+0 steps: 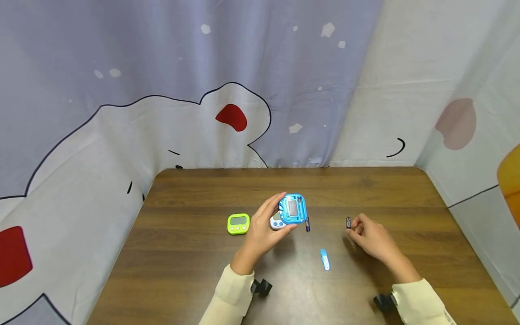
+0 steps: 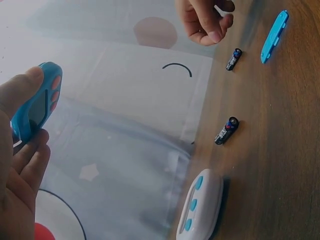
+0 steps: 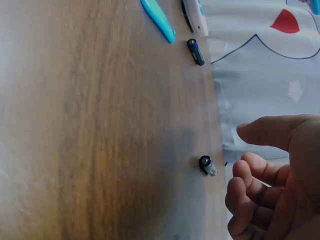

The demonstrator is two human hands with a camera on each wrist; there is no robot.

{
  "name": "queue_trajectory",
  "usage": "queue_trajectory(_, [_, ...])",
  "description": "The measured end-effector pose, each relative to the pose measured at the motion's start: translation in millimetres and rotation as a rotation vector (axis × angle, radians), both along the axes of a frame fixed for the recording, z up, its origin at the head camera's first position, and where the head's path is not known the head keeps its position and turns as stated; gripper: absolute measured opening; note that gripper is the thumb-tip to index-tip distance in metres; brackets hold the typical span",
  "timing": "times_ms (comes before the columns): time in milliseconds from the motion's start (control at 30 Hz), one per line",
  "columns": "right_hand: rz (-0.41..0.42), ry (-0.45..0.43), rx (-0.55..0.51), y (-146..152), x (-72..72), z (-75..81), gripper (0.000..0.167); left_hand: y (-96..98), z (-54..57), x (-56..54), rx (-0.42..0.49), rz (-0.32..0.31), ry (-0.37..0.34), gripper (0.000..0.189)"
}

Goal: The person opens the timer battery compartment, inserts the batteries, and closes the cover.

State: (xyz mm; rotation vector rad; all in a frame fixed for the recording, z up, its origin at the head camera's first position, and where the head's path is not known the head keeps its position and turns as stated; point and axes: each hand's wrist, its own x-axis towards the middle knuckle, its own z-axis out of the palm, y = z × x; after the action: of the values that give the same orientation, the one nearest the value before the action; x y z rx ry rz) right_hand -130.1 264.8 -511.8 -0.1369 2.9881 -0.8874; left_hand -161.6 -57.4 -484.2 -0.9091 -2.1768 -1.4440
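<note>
My left hand holds a blue digital timer above the table by its edges, between thumb and fingers. Its uncovered back, with the battery bay, faces the head camera; pinkish buttons show on its front in the left wrist view. Beside a dark AAA-looking battery hovers my right hand. Thumb and loosely bent fingers are apart there, and the battery lies on the table in the right wrist view. A second battery rests near the timer. Closer to me is a blue battery cover.
A white timer with blue buttons lies partly hidden behind the left hand and blue timer. Left of that hand is a green timer. The brown wooden table meets a patterned curtain along its back edge.
</note>
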Motion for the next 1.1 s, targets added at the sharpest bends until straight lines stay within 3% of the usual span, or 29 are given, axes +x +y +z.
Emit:
queue_trajectory(100, [-0.008,-0.011,-0.002,2,-2.7,-0.6,0.028,-0.2,-0.3,0.2,-0.012,0.001,0.007,0.082])
queue_trajectory(400, [-0.029,0.004,0.000,5,-7.2,-8.3,0.070,0.0,0.0,0.3,-0.026,-0.003,0.006,0.081])
queue_trajectory(1100, [0.017,-0.006,0.079,5,-11.6,-20.4,0.060,-1.8,0.5,1.2,-0.041,0.006,-0.004,0.081])
